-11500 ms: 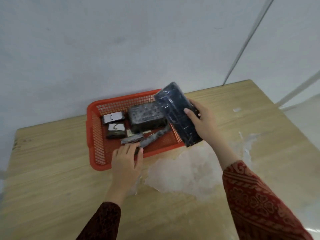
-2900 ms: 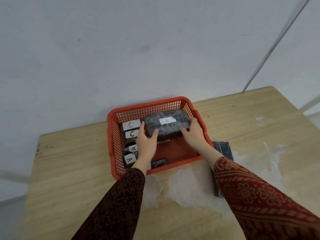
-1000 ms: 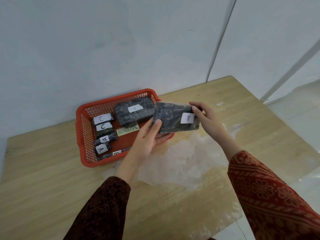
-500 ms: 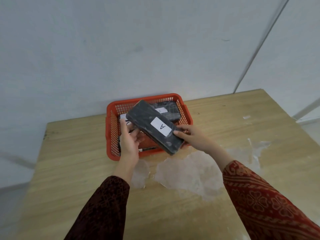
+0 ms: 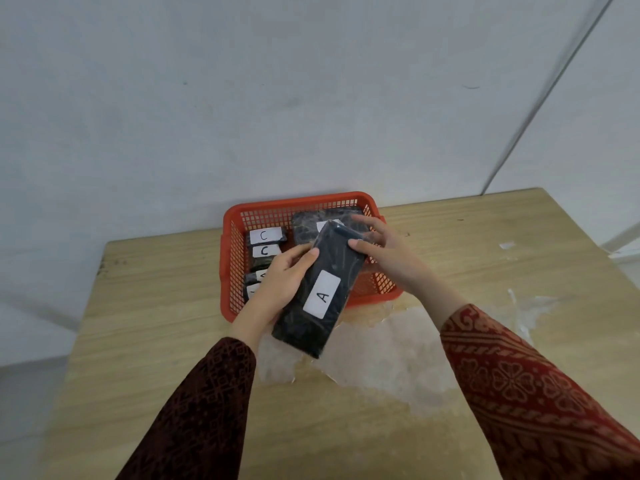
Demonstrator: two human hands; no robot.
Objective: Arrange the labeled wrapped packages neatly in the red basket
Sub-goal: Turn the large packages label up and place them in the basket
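The red basket point(image 5: 239, 220) stands at the table's far edge against the wall. Over its front rim I hold a long dark wrapped package point(image 5: 332, 265) with a white "A" label, tilted lengthwise toward me. My left hand point(image 5: 280, 282) grips its left side and my right hand point(image 5: 377, 247) holds its far end. Inside the basket lie two small packages labeled "C" point(image 5: 265, 235), a larger dark labeled package point(image 5: 308, 226) at the back, and small "A" packages point(image 5: 254, 277) partly hidden behind my left hand.
The wooden table point(image 5: 138, 323) carries a crumpled sheet of clear plastic wrap point(image 5: 391, 344) just in front of the basket. A grey wall rises right behind the basket. The table's right edge lies near a white frame point(image 5: 623, 237).
The large "A" package has turned from lying across the basket to pointing lengthwise toward me, and sits lower over the front rim. My right hand shifted from its near end to its far end.
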